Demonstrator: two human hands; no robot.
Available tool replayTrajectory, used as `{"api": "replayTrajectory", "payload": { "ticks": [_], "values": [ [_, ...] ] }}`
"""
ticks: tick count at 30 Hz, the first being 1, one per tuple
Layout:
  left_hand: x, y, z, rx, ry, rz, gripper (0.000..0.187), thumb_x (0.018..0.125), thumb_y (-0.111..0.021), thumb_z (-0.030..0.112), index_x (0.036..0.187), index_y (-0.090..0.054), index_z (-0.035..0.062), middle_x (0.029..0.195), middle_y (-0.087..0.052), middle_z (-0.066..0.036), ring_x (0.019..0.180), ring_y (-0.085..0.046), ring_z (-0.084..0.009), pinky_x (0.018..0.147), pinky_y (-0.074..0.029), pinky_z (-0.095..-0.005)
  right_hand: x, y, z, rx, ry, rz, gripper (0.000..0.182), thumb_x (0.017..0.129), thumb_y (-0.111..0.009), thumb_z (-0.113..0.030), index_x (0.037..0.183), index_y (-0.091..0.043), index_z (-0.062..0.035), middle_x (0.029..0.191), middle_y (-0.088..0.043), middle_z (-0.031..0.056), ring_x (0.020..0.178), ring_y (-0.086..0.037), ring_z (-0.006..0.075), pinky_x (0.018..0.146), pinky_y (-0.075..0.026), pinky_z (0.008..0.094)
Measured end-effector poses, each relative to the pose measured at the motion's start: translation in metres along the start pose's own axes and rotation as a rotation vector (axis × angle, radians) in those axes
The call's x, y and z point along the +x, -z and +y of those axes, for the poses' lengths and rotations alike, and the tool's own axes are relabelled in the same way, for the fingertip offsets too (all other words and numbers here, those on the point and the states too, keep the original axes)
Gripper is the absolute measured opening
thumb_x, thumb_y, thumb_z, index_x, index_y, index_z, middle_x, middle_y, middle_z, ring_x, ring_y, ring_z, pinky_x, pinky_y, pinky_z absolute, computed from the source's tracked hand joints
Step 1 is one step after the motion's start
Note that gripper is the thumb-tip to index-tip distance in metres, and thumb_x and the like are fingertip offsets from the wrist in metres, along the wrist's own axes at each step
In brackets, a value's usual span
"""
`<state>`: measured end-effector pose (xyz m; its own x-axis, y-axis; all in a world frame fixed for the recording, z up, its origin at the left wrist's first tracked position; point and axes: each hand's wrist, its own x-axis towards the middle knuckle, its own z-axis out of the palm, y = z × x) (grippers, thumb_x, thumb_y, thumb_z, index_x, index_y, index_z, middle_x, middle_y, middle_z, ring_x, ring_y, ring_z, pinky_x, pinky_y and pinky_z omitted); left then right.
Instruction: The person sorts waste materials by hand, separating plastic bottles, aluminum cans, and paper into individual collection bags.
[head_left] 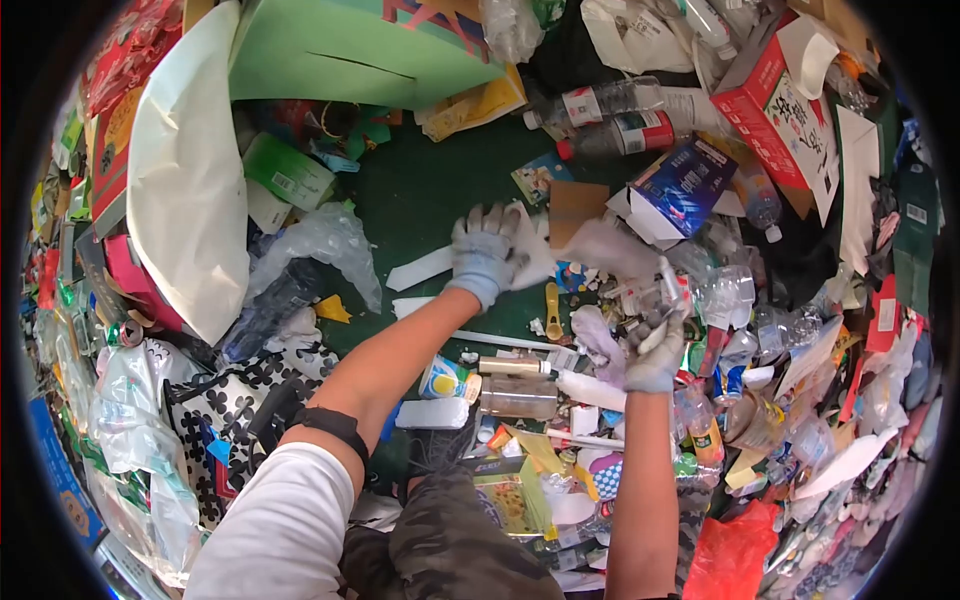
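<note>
My left hand [485, 257], in a pale work glove, lies palm down with its fingers spread over a torn white piece of paper [533, 252] on the dark green surface. A white strip [420, 269] sticks out to its left. My right hand [655, 352], also gloved, is turned palm up with curled fingers among the loose waste. A slim whitish thing [669, 282] rises at its fingertips; I cannot tell what it is. Just left of that hand lies crumpled pale plastic [598, 343]. A yellow scoop [553, 312] lies between the hands, with a blurred translucent film [610, 247] above it.
Cardboard stands around the work surface [410, 200], including a large light-green sheet [330, 55]. Plastic bottles [615, 135], a blue box [685, 187] and a red box [785, 115] lie at the upper right. Mixed waste heaps up on both sides, with a red bag [735, 550] lower right.
</note>
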<state>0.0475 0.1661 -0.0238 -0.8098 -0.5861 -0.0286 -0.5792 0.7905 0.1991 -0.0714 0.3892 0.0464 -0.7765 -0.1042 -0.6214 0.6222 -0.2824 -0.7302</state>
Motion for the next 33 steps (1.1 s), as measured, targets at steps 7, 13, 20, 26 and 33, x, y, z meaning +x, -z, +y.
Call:
{"api": "replayTrajectory", "payload": {
  "ticks": [7, 13, 20, 26, 33],
  "values": [
    [0.073, -0.007, -0.023, -0.329, 0.392, 0.163, 0.062, 0.071, -0.063, 0.039, 0.123, -0.044, 0.0128, 0.12, -0.046, -0.01, 0.111, -0.045, -0.0277, 0.084, -0.04, -0.0429, -0.079, 0.026, 0.08, -0.255, -0.309, 0.138, 0.017, 0.087, -0.048, -0.032, 0.09, -0.048, -0.0153, 0.063, -0.045, -0.0014, 0.045, -0.043, 0.0099, 0.035, -0.032, 0.0236],
    [0.105, 0.018, 0.048, -0.051, 0.145, -0.166, 0.086, 0.061, -0.068, 0.048, 0.133, -0.033, 0.0143, 0.128, -0.041, -0.01, 0.116, -0.041, -0.0268, 0.086, -0.039, -0.0437, -0.077, -0.005, 0.119, -0.056, -0.335, 0.382, 0.015, 0.088, -0.047, -0.033, 0.085, -0.046, -0.0183, 0.065, -0.045, -0.0027, 0.051, -0.041, 0.0099, 0.045, -0.032, 0.0256],
    [0.079, 0.018, 0.093, -0.058, 0.091, -0.401, 0.088, 0.06, -0.072, 0.041, 0.133, -0.032, 0.0124, 0.131, -0.04, -0.014, 0.12, -0.04, -0.0269, 0.09, -0.038, -0.0434, -0.055, -0.015, 0.119, 0.036, -0.432, 0.324, 0.017, 0.091, -0.042, -0.032, 0.083, -0.045, -0.017, 0.064, -0.045, -0.0034, 0.049, -0.038, 0.0101, 0.045, -0.031, 0.0246],
    [0.059, 0.013, 0.08, -0.254, 0.123, -0.581, 0.065, 0.061, -0.072, 0.034, 0.117, -0.047, 0.0113, 0.124, -0.047, -0.014, 0.116, -0.044, -0.0285, 0.09, -0.038, -0.0415, -0.045, -0.025, 0.121, 0.039, -0.383, 0.456, 0.015, 0.088, -0.042, -0.03, 0.083, -0.045, -0.0163, 0.066, -0.046, -0.0041, 0.056, -0.043, 0.0084, 0.05, -0.035, 0.0247],
    [0.017, -0.008, 0.083, -0.17, 0.019, -0.233, 0.053, 0.062, -0.072, 0.03, 0.106, -0.051, 0.0096, 0.128, -0.039, -0.012, 0.119, -0.038, -0.0292, 0.094, -0.035, -0.0404, -0.108, 0.024, 0.083, 0.006, -0.055, 0.52, 0.025, 0.086, -0.046, -0.033, 0.093, -0.046, -0.0087, 0.073, -0.049, 0.0032, 0.057, -0.048, 0.0123, 0.047, -0.04, 0.0264]
  ]
}}
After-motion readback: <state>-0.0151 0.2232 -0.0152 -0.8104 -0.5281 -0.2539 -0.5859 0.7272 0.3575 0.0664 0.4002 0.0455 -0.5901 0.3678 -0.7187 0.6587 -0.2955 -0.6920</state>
